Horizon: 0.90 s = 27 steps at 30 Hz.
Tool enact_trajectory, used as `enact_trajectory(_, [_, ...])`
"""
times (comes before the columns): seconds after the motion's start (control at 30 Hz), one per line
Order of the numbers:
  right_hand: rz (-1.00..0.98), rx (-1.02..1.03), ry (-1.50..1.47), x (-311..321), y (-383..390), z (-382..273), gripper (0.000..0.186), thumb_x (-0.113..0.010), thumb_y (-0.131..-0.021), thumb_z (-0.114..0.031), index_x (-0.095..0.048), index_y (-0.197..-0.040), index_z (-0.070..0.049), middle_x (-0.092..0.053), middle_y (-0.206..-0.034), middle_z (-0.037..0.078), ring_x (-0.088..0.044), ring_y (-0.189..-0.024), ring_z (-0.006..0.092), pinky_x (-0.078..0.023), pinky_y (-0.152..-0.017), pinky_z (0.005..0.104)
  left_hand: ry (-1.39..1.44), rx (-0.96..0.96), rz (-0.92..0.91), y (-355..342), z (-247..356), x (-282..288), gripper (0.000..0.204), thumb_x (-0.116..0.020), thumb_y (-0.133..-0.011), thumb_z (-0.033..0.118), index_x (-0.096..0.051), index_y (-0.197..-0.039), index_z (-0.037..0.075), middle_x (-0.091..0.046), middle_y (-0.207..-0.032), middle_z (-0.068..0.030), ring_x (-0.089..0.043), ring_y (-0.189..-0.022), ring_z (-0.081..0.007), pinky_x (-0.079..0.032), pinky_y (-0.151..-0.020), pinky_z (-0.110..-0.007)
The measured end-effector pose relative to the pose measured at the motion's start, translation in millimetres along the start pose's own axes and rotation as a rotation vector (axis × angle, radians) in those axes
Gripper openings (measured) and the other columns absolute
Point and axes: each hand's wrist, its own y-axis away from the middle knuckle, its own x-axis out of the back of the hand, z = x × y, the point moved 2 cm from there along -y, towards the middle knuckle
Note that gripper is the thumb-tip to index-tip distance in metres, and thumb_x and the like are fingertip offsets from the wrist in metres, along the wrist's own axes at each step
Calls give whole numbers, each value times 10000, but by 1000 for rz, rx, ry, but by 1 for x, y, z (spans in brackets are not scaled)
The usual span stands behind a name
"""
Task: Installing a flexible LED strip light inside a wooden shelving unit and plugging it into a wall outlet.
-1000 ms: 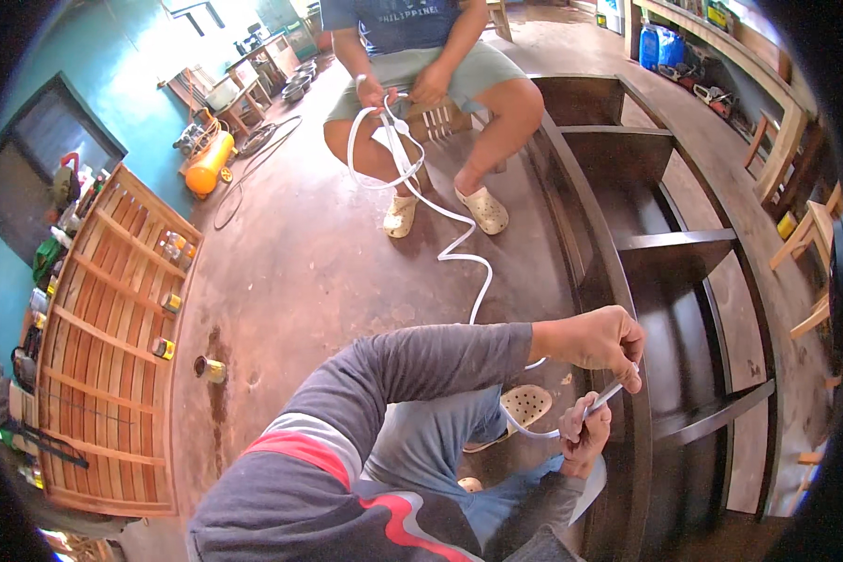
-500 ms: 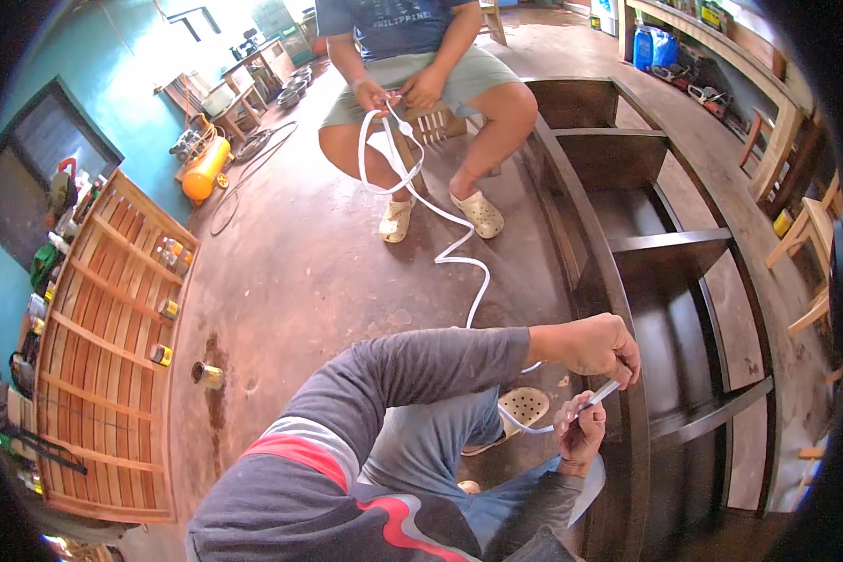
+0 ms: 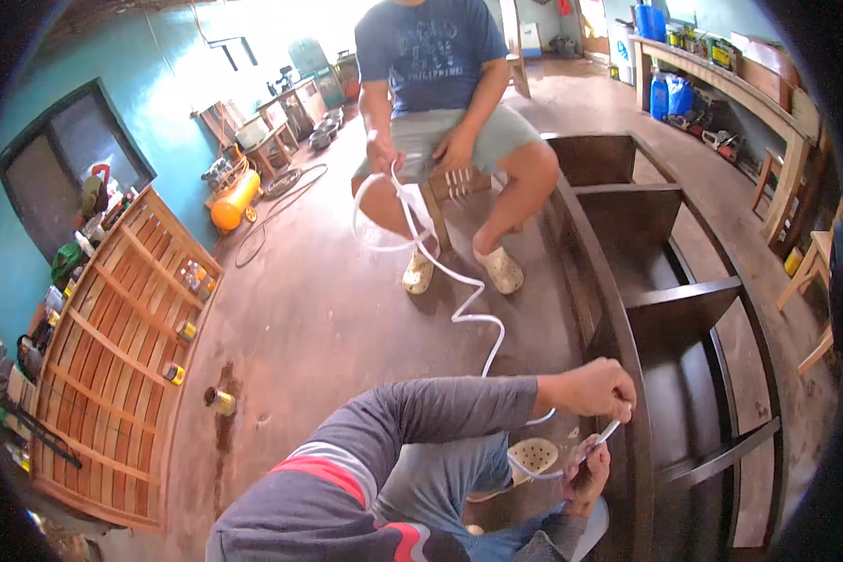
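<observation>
A long white cord (image 3: pixel 478 317) runs over the floor from a seated person's hand (image 3: pixel 381 155) to my hands at the lower right. My right hand (image 3: pixel 585 473) is closed around the cord near a pale, straight end piece (image 3: pixel 605 434), which points up and to the right. Just above its tip, my left hand (image 3: pixel 595 389) has its fingers pinched together; whether they hold anything is hidden. Both hands are next to the near side of a dark brown wooden shelf frame (image 3: pixel 639 440). Beside the person's knee the cord hangs in a loose loop.
The person sits on a low wooden stool (image 3: pixel 454 184) across from me. At left lean slatted wooden panels (image 3: pixel 112 347), with an open can (image 3: pixel 219 401) on the floor nearby. An orange air compressor (image 3: pixel 236 201) stands farther back. A workbench (image 3: pixel 721 94) is at the far right.
My view has tilted up, so the scene sits lower. My left fingers have drawn slightly off the end piece's tip. The other person's hands have moved apart, one still on the cord.
</observation>
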Motion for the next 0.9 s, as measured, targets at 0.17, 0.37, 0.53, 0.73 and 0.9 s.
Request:
enact_trajectory(0.17, [82,46,-19,15,-5,-3,312,-635,-915,-251,-508,-1069,-11,-546,-671,47,-499,-478,136,-375,-404,239,-190,-188,755,20,32,76,283,-738,-759,250,-682,-900,11,-659,-788,-106,-638,-707,-192,-501,-663,-303])
enact_trajectory(0.37, [85,13,116,7,-10,-4,199,-578,-949,-180,-532,-1023,-2,-528,-695,30,-500,-535,113,-396,-459,226,-865,64,1451,149,-26,234,251,-656,-829,108,-622,-1064,27,-573,-935,-141,-602,-727,-265,-493,-705,-372])
enact_trajectory(0.53, [104,12,153,3,-9,-14,188,-571,-952,-171,-524,-1025,-4,-512,-698,20,-477,-526,102,-383,-456,215,-1859,203,902,133,-7,316,339,-611,-825,122,-561,-1145,19,-545,-1199,-163,-589,-1060,-327,-481,-903,-451])
enact_trajectory(0.73, [178,29,142,22,-22,-4,185,-542,-976,-206,-516,-1033,-31,-500,-719,11,-459,-524,82,-361,-439,206,-2152,589,688,70,-68,445,116,-649,-735,133,-724,-817,101,-669,-843,-101,-646,-891,-254,-498,-749,-394])
enact_trajectory(0.9, [276,5,70,-15,-26,-20,177,-514,-990,-203,-506,-1028,-30,-483,-705,11,-433,-530,88,-366,-466,216,-1916,703,279,72,-51,442,173,-702,-671,237,-727,-775,101,-674,-815,-107,-651,-823,-271,-476,-701,-415])
